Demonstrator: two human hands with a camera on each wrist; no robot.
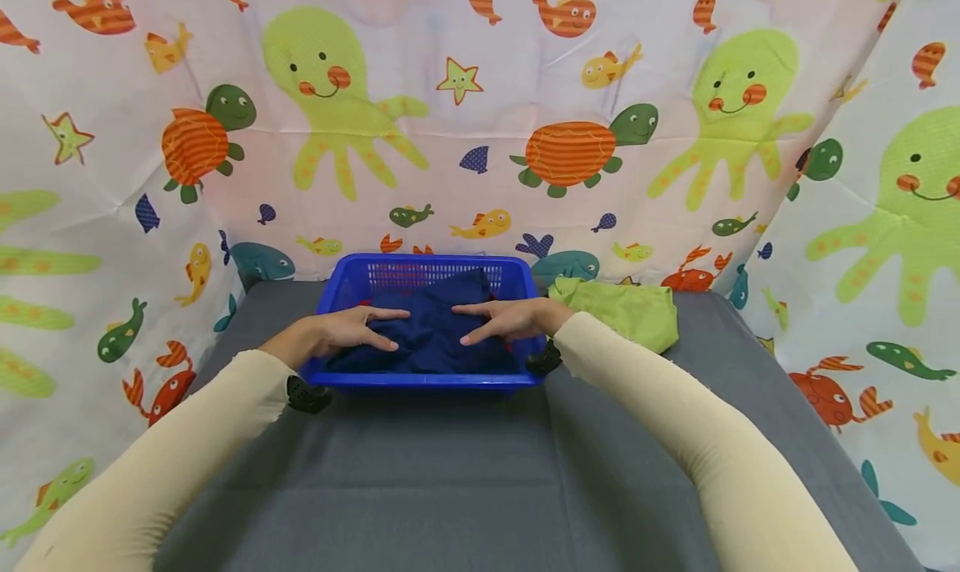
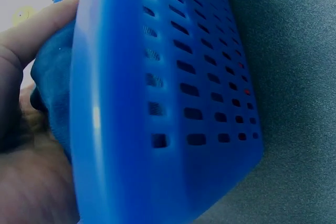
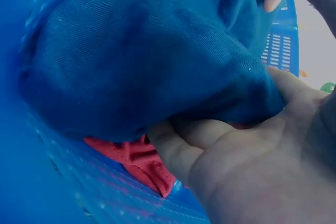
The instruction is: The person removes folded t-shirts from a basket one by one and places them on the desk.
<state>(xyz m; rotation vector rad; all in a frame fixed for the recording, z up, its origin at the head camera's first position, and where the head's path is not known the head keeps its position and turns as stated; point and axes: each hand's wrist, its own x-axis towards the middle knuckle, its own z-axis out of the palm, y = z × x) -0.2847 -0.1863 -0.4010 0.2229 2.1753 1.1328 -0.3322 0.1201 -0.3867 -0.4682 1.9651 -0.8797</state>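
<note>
Key relation: dark blue cloth (image 1: 431, 334) sits directly between my two hands, inside the blue basket (image 1: 427, 380). Its spread runs left to right, along the basket's long side, so one hand is at each end. Neither is clearly nearer; both are at the cloth.

Left hand (image 1: 351, 326) comes in over the left rim, thumb and index finger spread. Can't tell if it has any grip; the basket wall hides the other fingers in the left wrist view. Right hand (image 1: 513, 318) comes in over the right rim and grasps the cloth's near-side edge from below, lower fingers curled under, tips out of sight.

Cloth looks soft, fine ribbed weave, loosely heaped with shallow folds, a corner peaking at the back right. No clean edge that I can trace all round. Red fabric (image 3: 149, 163) shows beneath it. Basket stands on the grey surface (image 1: 435, 472), green cloth (image 1: 626, 309) just right of it.
</note>
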